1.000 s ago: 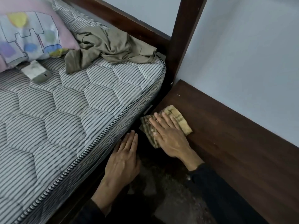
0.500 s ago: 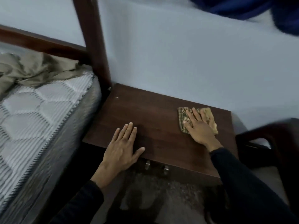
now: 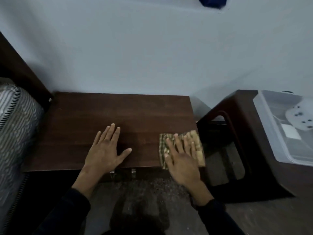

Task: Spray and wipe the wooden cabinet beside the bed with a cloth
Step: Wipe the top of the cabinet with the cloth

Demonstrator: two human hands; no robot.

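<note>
The dark wooden cabinet [image 3: 105, 112] stands against the pale wall, its flat top facing me. A folded checked tan cloth [image 3: 197, 141] lies at the top's front right corner, partly over the edge. My right hand [image 3: 181, 160] presses flat on the cloth with fingers spread. My left hand [image 3: 105, 150] rests flat and open on the bare wood near the front edge, to the left of the cloth. Two metal handles [image 3: 122, 173] show just under the front edge. No spray bottle is in view.
The striped mattress [image 3: 15, 126] and dark bed frame [image 3: 20, 68] border the cabinet on the left. A dark stool [image 3: 237, 133] stands to the right, with a clear plastic box [image 3: 279, 133] on it. Speckled floor [image 3: 144, 197] lies below.
My right hand has slid the cloth from the left side near the bed across to the front right corner. My left hand went from the mattress side onto the cabinet top. The view swung right.
</note>
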